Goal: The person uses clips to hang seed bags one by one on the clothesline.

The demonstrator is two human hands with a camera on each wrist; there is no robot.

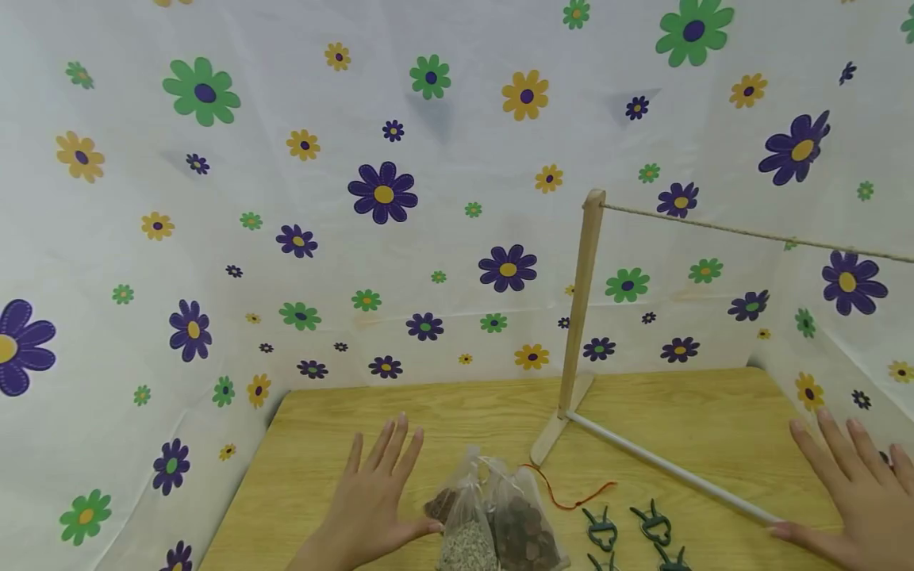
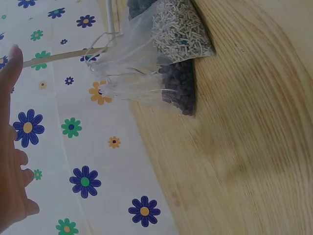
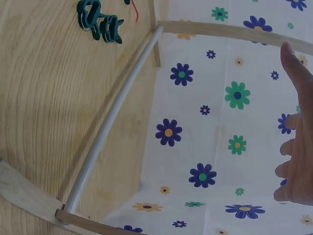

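Note:
My left hand [image 1: 371, 503] is spread flat with fingers apart, holding nothing, just left of a group of sheer drawstring bags. One bag [image 1: 467, 543] contains pale pellets, another bag [image 1: 524, 531] dark brown pieces, and a third bag [image 1: 440, 503] behind them small dark bits. The left thumb tip overlaps the bags in the head view. At the far right my right hand [image 1: 857, 496] is likewise spread, its thumb at the near end of a white rod [image 1: 671, 466]. Several dark green clips [image 1: 653, 523] lie between the hands, and a red cord [image 1: 571, 503] curves behind them.
A wooden post [image 1: 581, 301] rises from a crosswise foot [image 1: 550, 440] on the wood-grain table [image 1: 343, 404]. From its top a thin rope [image 1: 750, 231] stretches right. The right wrist view shows a second wooden foot [image 3: 29, 196] at the rod's other end. Flower-printed cloth [image 1: 443, 254] surrounds the table.

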